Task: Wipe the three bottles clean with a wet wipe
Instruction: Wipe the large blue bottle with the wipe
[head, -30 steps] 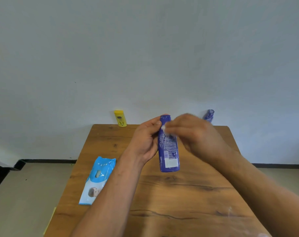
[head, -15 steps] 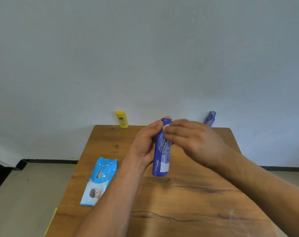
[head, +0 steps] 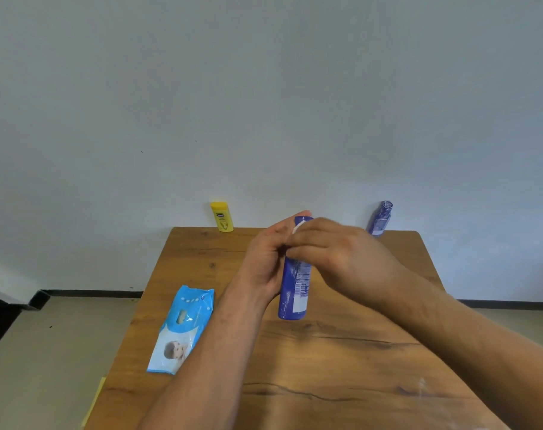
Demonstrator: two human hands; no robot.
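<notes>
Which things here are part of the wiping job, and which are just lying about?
In the job: blue bottle in the left hand; wet wipe in the right hand, at its top; yellow bottle and purple-blue bottle at the far edge of the table; wipes pack.
Lying about: yellow strip off the table's near left corner.

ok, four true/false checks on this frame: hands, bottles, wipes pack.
1. The left hand grips the blue bottle. True.
2. The yellow bottle lies flat. False: it stands upright at the far edge of the table.
3. The wipes pack lies left of the held bottle. True.
4. The right hand is empty. False: it presses a white wipe to the bottle's top.
</notes>
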